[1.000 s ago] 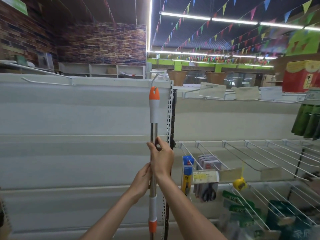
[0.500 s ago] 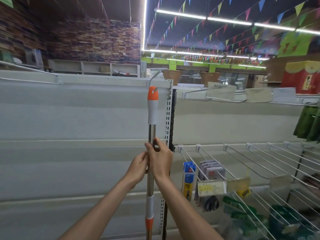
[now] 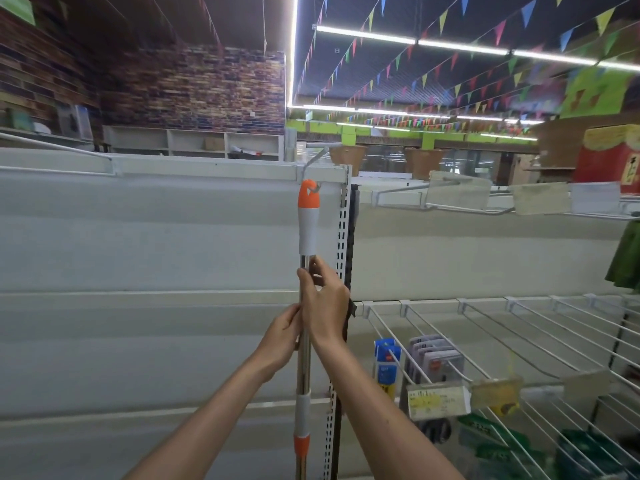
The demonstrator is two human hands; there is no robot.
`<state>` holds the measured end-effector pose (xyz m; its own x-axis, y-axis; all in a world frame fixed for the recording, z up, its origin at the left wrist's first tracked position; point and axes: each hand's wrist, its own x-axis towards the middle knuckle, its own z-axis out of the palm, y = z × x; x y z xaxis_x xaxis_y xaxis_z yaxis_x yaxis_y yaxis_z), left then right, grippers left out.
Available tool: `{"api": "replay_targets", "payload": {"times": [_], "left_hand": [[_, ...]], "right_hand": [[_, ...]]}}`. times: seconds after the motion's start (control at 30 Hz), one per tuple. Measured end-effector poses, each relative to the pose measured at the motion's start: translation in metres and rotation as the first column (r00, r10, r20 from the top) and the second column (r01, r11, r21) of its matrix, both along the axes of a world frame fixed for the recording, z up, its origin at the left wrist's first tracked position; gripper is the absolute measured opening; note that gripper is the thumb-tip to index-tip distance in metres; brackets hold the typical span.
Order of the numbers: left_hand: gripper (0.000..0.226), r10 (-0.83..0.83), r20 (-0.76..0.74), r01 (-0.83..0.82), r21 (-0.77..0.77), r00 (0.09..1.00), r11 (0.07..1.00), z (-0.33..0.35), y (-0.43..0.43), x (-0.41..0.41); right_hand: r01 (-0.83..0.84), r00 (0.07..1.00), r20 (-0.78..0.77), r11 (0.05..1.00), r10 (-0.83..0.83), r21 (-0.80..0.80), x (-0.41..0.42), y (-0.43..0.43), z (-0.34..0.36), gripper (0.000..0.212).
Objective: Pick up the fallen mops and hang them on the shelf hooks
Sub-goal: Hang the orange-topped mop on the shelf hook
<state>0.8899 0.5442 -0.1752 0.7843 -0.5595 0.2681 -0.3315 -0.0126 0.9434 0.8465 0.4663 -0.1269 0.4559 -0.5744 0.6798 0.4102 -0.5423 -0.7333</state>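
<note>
A mop handle (image 3: 307,223) stands upright in front of the white shelf panel (image 3: 138,237), a steel pole with a white grip and orange cap. Its orange tip reaches the shelf hook (image 3: 317,157) that juts from the top rail; the hook's end seems to sit in the cap's hole. My right hand (image 3: 325,303) grips the steel pole just under the white grip. My left hand (image 3: 282,337) grips the pole a little lower. The mop's head is out of sight below the frame.
A perforated upright (image 3: 343,271) runs just right of the pole. Wire pegs (image 3: 485,327) with packaged goods and price tags fill the right bay. Another long hook (image 3: 55,147) sticks out at the top left. Green items (image 3: 627,261) hang at the far right.
Both hands have lifted the mop; its orange tip rose from below the top rail up to the hook. My left hand slid up the pole, closer to my right hand.
</note>
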Motion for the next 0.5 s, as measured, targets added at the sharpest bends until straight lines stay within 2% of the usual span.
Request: {"api": "replay_targets", "payload": {"times": [0.23, 0.5], "left_hand": [[0.028, -0.005, -0.009, 0.005, 0.014, 1.000, 1.000, 0.001, -0.006, 0.014], [0.031, 0.003, -0.006, -0.003, 0.014, 1.000, 1.000, 0.001, -0.014, 0.034]], "right_hand": [[0.002, 1.000, -0.017, 1.000, -0.002, -0.007, 0.016, -0.007, 0.003, 0.010], [-0.027, 0.999, -0.021, 0.999, 0.027, -0.017, 0.029, -0.013, 0.008, 0.012]]}}
